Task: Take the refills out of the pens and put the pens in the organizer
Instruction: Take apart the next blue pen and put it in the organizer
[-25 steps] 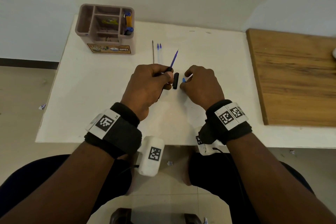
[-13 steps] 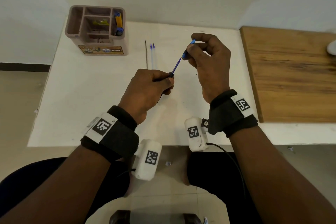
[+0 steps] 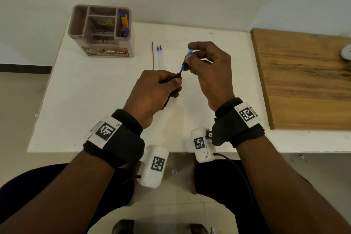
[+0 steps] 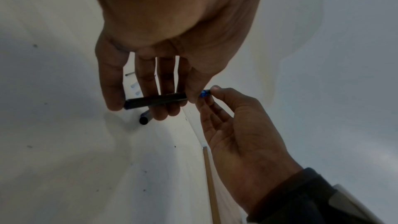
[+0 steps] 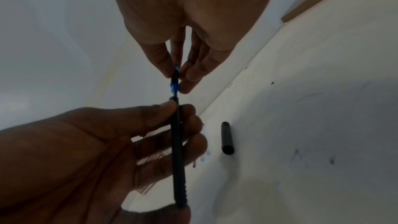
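My left hand [image 3: 176, 81] grips a black pen barrel [image 4: 155, 100] above the middle of the white table [image 3: 95, 100]. A blue refill [image 3: 180, 70] sticks out of the barrel's top end. My right hand [image 3: 187, 59] pinches the refill's blue tip [image 5: 174, 81] between thumb and fingers, just above the barrel [image 5: 178, 151]. The pen's black cap [image 5: 227, 138] lies loose on the table under the hands; the head view hides it. The brown organizer [image 3: 100, 30] stands at the table's far left corner, with a yellow and blue pen [image 3: 124, 23] in its right compartment.
Three loose refills [image 3: 158, 57] lie side by side on the table between the organizer and my hands. A wooden board [image 3: 303, 78] covers the table's right side. The table's front edge lies just behind my wrists.
Both hands rose from the table, leaving the cap there. My right hand took the refill's tip, pulled up and away, then came back nearer the barrel, so less refill shows.
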